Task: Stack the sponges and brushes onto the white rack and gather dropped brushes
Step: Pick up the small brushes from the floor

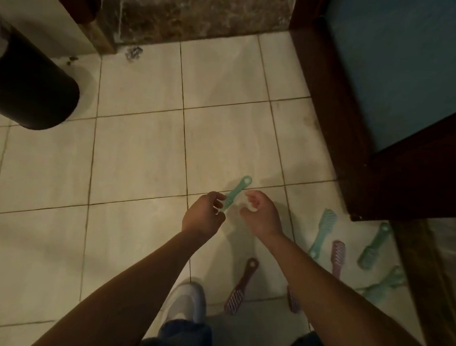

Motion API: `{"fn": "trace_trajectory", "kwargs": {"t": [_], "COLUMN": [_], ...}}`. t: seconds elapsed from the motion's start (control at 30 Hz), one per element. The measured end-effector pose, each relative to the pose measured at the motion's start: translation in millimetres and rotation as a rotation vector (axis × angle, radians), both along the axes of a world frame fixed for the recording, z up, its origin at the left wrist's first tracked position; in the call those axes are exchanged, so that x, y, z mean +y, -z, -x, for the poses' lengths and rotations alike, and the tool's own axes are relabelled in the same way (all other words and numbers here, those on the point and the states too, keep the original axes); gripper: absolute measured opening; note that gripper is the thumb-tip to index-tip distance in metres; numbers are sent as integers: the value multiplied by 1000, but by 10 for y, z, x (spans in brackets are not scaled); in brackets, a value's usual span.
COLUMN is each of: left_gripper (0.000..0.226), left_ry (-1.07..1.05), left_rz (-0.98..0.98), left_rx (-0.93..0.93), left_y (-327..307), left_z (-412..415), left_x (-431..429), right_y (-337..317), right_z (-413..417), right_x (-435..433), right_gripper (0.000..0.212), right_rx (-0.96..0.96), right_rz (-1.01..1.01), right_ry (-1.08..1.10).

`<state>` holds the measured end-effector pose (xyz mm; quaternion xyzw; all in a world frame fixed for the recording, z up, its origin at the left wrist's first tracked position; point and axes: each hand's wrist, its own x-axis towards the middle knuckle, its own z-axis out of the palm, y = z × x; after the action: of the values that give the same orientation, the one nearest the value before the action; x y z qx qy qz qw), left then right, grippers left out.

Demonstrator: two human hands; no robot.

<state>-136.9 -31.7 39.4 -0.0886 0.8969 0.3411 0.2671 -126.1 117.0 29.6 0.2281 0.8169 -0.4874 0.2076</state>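
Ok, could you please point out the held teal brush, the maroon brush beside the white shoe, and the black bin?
held teal brush (236, 192), head view, middle of its handle.
maroon brush (243, 284), head view, middle of its handle.
black bin (34, 93), head view, its curved side wall.

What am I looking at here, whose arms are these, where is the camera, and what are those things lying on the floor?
There is no machine here, just one picture from a camera worn on a person's head, looking down. The two bare arms are that person's own. The left hand pinches a teal brush, its handle pointing away. The right hand is beside it, fingers loosely curled, apparently holding nothing. On the tiled floor lie more brushes: teal brushes and a pink brush at the right near dark wood furniture, and a maroon brush between the arms, by a white shoe. A black bin stands at the left. No rack is in view.
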Motion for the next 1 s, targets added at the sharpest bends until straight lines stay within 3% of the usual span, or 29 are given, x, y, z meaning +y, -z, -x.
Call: {"fn": "trace_trajectory", "kwargs": {"t": [0.27, 0.57, 0.73, 0.9, 1.0], "left_gripper": [61, 56, 55, 49, 43], "left_ry": [-70, -195, -225, -267, -334], "left_rz": [2, -52, -62, -111, -144], "left_rx": [16, 39, 34, 63, 126], "left_y": [1014, 1203, 1245, 1270, 1231], "left_z": [148, 14, -49, -97, -85], "left_x": [-113, -97, -31, 25, 71], "right_y": [829, 961, 1013, 1011, 961], "right_z": [597, 590, 573, 553, 522], "right_x": [-75, -210, -243, -201, -123], "right_gripper": [48, 44, 32, 36, 24], "right_rx": [125, 287, 387, 381, 254], "right_rz": [-397, -648, -799, -801, -652], "right_ry": [-690, -1020, -1143, -1181, -993]}}
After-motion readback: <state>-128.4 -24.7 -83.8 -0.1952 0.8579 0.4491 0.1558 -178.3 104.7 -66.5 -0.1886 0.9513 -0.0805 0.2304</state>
